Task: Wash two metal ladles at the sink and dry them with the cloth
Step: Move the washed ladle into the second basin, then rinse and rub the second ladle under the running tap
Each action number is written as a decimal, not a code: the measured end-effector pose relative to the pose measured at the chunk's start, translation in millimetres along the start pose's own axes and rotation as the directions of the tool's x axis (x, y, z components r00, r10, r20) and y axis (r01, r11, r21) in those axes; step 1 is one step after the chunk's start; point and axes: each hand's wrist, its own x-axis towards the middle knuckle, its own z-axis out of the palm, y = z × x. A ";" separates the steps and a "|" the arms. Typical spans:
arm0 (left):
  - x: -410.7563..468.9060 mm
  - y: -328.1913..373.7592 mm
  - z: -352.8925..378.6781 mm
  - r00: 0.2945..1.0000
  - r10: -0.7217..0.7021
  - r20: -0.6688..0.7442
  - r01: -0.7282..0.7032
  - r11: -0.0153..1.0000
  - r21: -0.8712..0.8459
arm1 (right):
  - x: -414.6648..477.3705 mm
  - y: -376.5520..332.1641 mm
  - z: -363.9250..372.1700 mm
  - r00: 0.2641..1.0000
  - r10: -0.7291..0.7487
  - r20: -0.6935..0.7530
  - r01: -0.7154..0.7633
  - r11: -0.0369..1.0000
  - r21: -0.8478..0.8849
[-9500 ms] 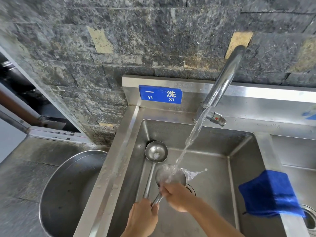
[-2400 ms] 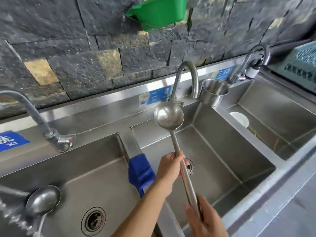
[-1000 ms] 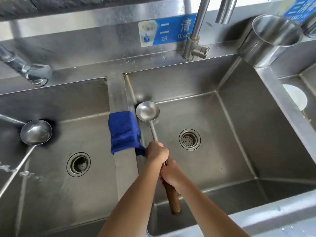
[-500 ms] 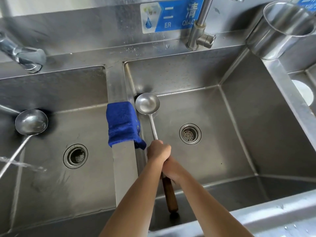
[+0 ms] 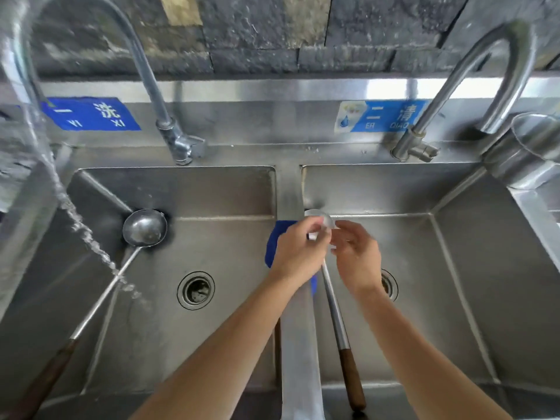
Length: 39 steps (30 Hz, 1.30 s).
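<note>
Water (image 5: 91, 241): a stream falls slantwise into my left basin (image 5: 212, 328).
First ladle (image 5: 145, 228): lies in that basin, bowl toward the back corner, handle running to the near left.
Cloth (image 5: 277, 237): blue, draped over the divider between the basins, partly under my left hand (image 5: 298, 253).
Left fingers: curled, pinching the second ladle (image 5: 331, 301) near its bowl.
Right hand (image 5: 357, 259): fingers loosely bent beside the bowl; I cannot tell whether they grip.
Second ladle: in the right basin, wooden handle toward me.

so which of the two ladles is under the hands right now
The right basin ladle, beside the blue cloth; both hands are at its bowl. The left basin ladle lies untouched near the running water.
</note>
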 end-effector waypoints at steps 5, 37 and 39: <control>-0.5 -39.3 -122.7 0.992 -0.039 -0.123 0.053 0.992 0.114 | -21.1 -57.1 78.4 0.977 -0.162 0.141 0.153 0.986 0.070; 74.7 -347.3 -371.1 0.809 -0.565 -0.162 0.580 0.812 0.064 | -92.2 -2.2 443.6 0.687 0.521 0.506 -0.561 0.823 -0.085; 75.6 -348.0 -368.1 0.800 -0.571 -0.186 0.584 0.812 0.017 | -93.7 -1.8 442.6 0.680 0.513 0.524 -0.564 0.823 -0.074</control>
